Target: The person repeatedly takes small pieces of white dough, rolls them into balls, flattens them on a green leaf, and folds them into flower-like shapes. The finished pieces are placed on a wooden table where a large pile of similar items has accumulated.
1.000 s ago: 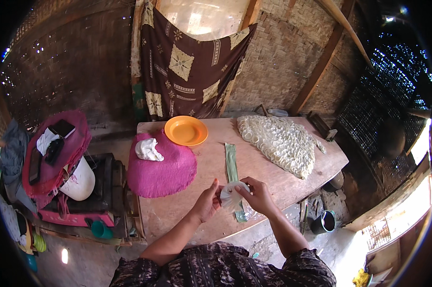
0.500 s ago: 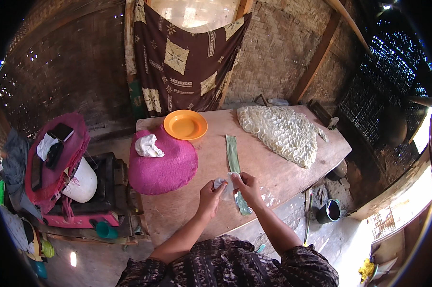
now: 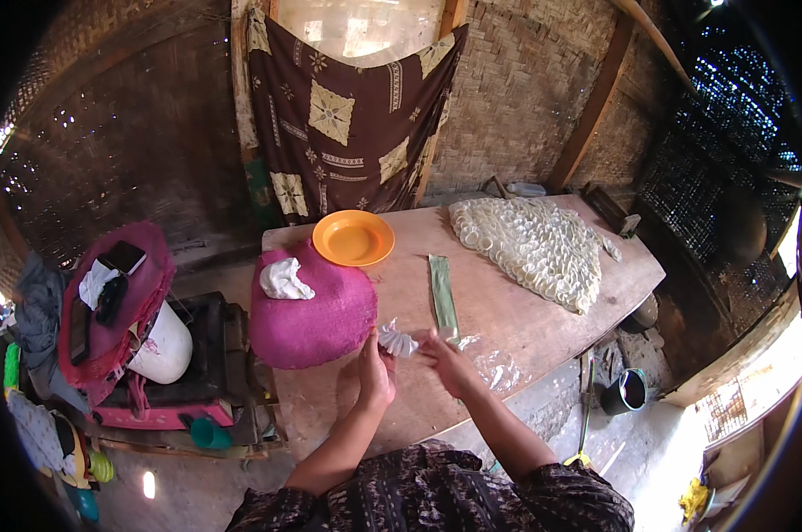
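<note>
A small white piece with a ridged, fan-like shape (image 3: 397,340) is between my hands, over the near part of the table. My left hand (image 3: 379,374) is closed on its left side, thumb up. My right hand (image 3: 452,363) is at the piece's right side, its fingers smeared by motion, so its grip does not show. Just beyond the right hand lies a flat green strip (image 3: 442,291). Crumpled clear plastic (image 3: 505,371) lies to its right. A soft white lump (image 3: 286,279), dough or cloth, sits on a magenta mat (image 3: 317,332) at the left.
An orange plate (image 3: 354,238) overlaps the mat's far edge. Many pale curled pieces (image 3: 534,248) lie massed at the table's (image 3: 405,293) far right. Left of the table, a stove (image 3: 208,332) bears a white rounded container (image 3: 164,344). A dark bucket (image 3: 625,392) stands on the floor at right.
The white piece has moved left and now shows its ridged, fanned shape. My right hand has come away from the pinch beside my left thumb. The whole view has shifted slightly.
</note>
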The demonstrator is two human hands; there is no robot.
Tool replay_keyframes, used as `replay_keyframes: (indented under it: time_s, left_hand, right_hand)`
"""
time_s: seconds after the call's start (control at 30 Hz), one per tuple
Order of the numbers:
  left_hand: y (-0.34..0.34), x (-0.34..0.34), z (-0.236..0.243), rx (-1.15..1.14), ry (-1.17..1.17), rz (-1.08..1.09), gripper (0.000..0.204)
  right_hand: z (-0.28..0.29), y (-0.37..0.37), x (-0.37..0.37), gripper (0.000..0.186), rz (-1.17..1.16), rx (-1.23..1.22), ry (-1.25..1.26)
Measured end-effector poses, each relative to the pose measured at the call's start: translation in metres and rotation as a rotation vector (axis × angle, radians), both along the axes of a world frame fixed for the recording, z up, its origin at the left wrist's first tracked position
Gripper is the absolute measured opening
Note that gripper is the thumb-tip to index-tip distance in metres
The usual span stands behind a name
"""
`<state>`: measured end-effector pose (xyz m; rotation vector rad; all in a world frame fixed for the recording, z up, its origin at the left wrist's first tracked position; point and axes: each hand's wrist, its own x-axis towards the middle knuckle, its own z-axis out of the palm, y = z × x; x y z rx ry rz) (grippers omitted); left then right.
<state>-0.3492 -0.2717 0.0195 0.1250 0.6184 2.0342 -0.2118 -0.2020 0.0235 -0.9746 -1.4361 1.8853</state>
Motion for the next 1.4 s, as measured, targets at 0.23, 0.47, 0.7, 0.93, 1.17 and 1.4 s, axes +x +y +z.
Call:
replay_keyframes:
  time_s: [0.23,0.47,0.7,0.93,1.17,1.4]
  left_hand:
    - [-0.005,0.003,0.013,-0.080,0.506,0.074,0.043]
    - [-0.019,0.006,0.050,-0.082,0.837,-0.133,0.054]
    - [-0.009,0.035,0.060,-0.001,0.985,-0.203,0.061]
    - [0.008,0.062,0.059,-0.004,1.287,-0.271,0.062]
    - [0.041,0.097,0.051,-0.122,1.092,-0.233,0.049]
    - [0.063,0.129,0.014,-0.167,0.192,-0.522,0.035]
  right_hand:
    - [0.030,-0.014,-0.004,0.018,-0.112,-0.145,0.292]
    - [0.088,-0.008,0.041,0.020,0.078,0.053,0.190]
    - [0.114,0.000,0.067,0.020,0.165,0.319,-0.093]
    - [0.130,0.016,0.100,0.019,0.167,0.849,-0.230]
    - [0.106,0.048,0.130,0.018,0.141,1.161,-0.279]
    - [0.056,0.090,0.148,0.023,0.049,0.392,-0.186]
